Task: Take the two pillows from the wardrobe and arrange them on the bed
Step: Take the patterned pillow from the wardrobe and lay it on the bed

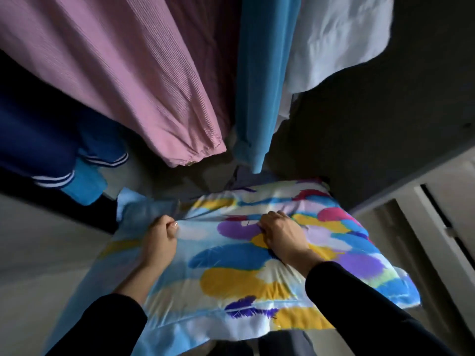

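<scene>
Inside the wardrobe, low down: one pillow [246, 258] in a light-blue case printed with blue, yellow, purple and pink feather shapes, lying flat beneath the hanging clothes and reaching toward the viewer. Left hand [160, 238] closed on a fold of the case near the pillow's far left corner, grip narrow, thumb over bunched cloth. Right hand [281, 233] pressed knuckles-up on the middle of the far edge, grip curled tight into the fabric. Black sleeves [359, 299] down both forearms.

Overhead and crowding the reach: a pink ribbed garment [123, 73], its gathered hem hanging just beyond the left hand. Beside it a teal garment [259, 86], dropping in a narrow column to just above the pillow's far edge. To the right of that, a pale white garment [334, 39], higher and clear of the hands. At far left, a navy garment [38, 129] with white-striped cuffs [105, 160] and bright blue ends, hanging near the pillow's loose left corner.

Behind the pillow, dim grey folded cloth [241, 176], partly hidden under the teal hem. Dark wardrobe wall [385, 137] on the right; a pale door panel [437, 227] at the right edge, blurred. Second pillow: cannot tell.
</scene>
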The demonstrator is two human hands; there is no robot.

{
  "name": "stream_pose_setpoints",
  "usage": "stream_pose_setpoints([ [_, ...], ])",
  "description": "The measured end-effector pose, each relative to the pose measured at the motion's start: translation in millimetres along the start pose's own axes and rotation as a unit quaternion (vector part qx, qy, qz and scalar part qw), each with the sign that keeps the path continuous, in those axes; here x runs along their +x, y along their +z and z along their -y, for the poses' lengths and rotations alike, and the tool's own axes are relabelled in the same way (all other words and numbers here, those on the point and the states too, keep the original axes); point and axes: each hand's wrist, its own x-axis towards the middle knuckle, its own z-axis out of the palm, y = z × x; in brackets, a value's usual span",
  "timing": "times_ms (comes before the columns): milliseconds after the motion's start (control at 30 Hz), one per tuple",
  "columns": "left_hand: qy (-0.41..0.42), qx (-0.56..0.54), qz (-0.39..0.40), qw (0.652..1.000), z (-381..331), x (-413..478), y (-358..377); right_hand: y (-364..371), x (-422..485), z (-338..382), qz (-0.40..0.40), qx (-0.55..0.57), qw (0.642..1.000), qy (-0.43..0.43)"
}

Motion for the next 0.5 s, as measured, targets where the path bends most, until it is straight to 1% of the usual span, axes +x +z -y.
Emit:
stream_pose_setpoints([
  [100,0.035,-0.006,0.041,0.999,-17,-28,-32,-23,-51,21,0.013,-0.006,1.0,0.024],
  [200,0.086,-0.012,0.084,0.993,-40,-60,-65,-51,-104,39,-0.013,0.019,0.998,0.058],
  [300,0.14,-0.024,0.128,0.982,-64,-95,-91,-78,-159,48,-0.022,0.036,0.995,0.088],
  [400,0.15,-0.04,0.194,0.969,-94,-123,-99,-101,-210,43,-0.024,0.033,0.993,0.113],
  [500,0.16,-0.048,0.242,0.956,-133,-149,-89,-122,-253,25,-0.027,0.021,0.989,0.146],
])
